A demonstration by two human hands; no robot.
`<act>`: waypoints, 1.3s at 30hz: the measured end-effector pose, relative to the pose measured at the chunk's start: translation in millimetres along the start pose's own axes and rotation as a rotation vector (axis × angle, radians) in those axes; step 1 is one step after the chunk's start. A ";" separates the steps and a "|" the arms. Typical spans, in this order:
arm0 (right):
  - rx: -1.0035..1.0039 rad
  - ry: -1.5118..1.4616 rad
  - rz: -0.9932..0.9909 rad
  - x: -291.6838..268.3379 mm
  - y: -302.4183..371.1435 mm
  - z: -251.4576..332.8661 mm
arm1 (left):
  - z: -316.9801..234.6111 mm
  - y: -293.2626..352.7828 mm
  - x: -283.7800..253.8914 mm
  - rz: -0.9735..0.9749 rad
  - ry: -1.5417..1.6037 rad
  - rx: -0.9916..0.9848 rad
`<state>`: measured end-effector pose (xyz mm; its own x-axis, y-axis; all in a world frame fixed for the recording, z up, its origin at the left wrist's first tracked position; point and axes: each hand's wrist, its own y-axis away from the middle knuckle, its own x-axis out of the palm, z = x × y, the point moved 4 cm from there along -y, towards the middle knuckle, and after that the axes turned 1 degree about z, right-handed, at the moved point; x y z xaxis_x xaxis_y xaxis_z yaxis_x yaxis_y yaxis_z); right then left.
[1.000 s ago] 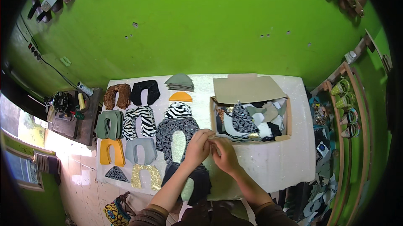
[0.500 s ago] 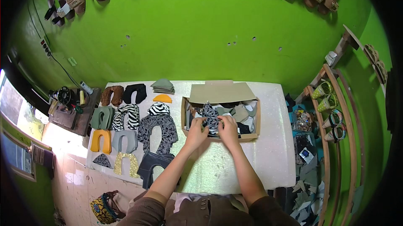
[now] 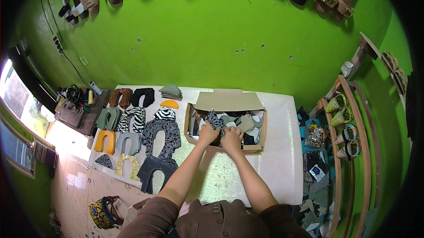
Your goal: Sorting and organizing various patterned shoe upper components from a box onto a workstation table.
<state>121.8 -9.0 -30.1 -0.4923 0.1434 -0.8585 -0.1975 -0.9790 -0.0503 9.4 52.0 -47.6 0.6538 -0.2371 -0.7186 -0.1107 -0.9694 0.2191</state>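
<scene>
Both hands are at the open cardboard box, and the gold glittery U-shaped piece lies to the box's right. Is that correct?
Not quite: the head view shows the gold piece lying to the cardboard box's left, not its right. The left hand and right hand are indeed there.

A bright green wall (image 3: 198, 30) (pocked with a few small holes) rose behind the white table (image 3: 280, 163). At left, daylight fell across the pale tiled floor (image 3: 75, 163) beside a small dark stand (image 3: 70, 120), near a window (image 3: 17, 147) and a bright opening (image 3: 26, 90); a wooden rack (image 3: 369, 163) stood along the right.
</scene>
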 end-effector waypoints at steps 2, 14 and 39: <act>-0.103 -0.024 -0.063 -2.3 4.9 0.6 | -3.7 3.6 -0.6 -0.004 0.012 0.000; -0.179 -0.257 -0.182 -6.4 6.8 -1.2 | 4.8 -1.7 -15.1 -0.142 0.210 0.092; 0.152 -1.313 -0.017 -41.8 2.5 -35.1 | -79.8 57.4 -39.8 -0.060 0.014 0.974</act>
<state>171.6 -22.5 -12.2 -0.9221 0.2721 0.2752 -0.2616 -0.9623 0.0748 36.7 10.9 46.2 0.6863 -0.1911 -0.7018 -0.6434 -0.6096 -0.4631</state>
